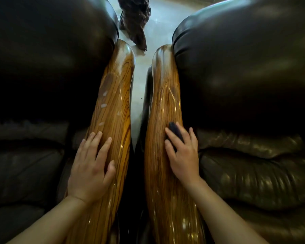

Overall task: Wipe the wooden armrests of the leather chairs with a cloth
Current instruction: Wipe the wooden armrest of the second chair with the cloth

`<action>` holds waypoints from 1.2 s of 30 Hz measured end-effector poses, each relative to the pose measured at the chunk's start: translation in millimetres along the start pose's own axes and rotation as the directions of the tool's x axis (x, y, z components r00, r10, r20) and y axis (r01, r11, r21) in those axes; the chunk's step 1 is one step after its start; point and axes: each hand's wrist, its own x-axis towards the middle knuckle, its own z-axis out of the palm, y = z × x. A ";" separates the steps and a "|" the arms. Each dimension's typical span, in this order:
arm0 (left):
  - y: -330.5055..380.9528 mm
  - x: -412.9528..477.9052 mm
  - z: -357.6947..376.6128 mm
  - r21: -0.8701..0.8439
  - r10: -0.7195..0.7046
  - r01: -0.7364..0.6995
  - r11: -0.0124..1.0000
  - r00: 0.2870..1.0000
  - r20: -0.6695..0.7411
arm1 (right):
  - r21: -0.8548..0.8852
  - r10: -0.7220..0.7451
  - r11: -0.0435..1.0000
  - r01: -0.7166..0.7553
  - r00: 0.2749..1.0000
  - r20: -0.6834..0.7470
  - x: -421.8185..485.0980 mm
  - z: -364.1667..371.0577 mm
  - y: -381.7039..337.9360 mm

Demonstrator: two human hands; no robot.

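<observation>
Two glossy wooden armrests run side by side away from me, with a narrow gap between them. My left hand point(92, 164) lies flat on the left armrest point(113, 95), fingers spread and holding nothing. That armrest carries several pale smudges along its upper half. My right hand point(182, 152) presses a small dark cloth point(175, 132) onto the right armrest point(165, 103); only part of the cloth shows between and beyond my fingers.
A dark leather chair point(48, 50) flanks the left armrest and another leather chair point(245, 67) flanks the right one. Pale floor point(158, 20) shows through the gap. A dark carved wooden object point(136, 23) stands on the floor beyond the armrests.
</observation>
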 end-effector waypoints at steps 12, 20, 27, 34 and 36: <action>-0.4 -0.6 0.7 -0.011 0.002 -0.002 1.000 1.000 -0.028 | -0.115 -0.440 0.891 0.440 0.898 0.025 -42.1 27.2 -7.6; -2.6 -1.7 1.6 0.010 -0.001 0.001 1.000 0.999 -0.040 | -0.222 -0.274 0.937 0.271 0.962 0.018 41.4 6.8 -14.8; 0.5 -3.3 -0.5 0.014 -0.007 0.008 1.000 0.999 -0.034 | -0.196 -0.535 0.818 0.541 0.840 0.083 -14.3 12.3 11.4; -6.3 -11.4 -2.8 -0.064 -0.040 0.033 0.997 0.993 -0.108 | 0.309 -0.115 0.945 0.108 0.993 0.004 65.0 -4.7 -77.4; -14.2 -23.0 0.1 -0.053 -0.072 0.066 0.996 0.991 -0.115 | 0.411 -0.226 0.892 0.188 0.973 0.046 70.1 2.9 -114.3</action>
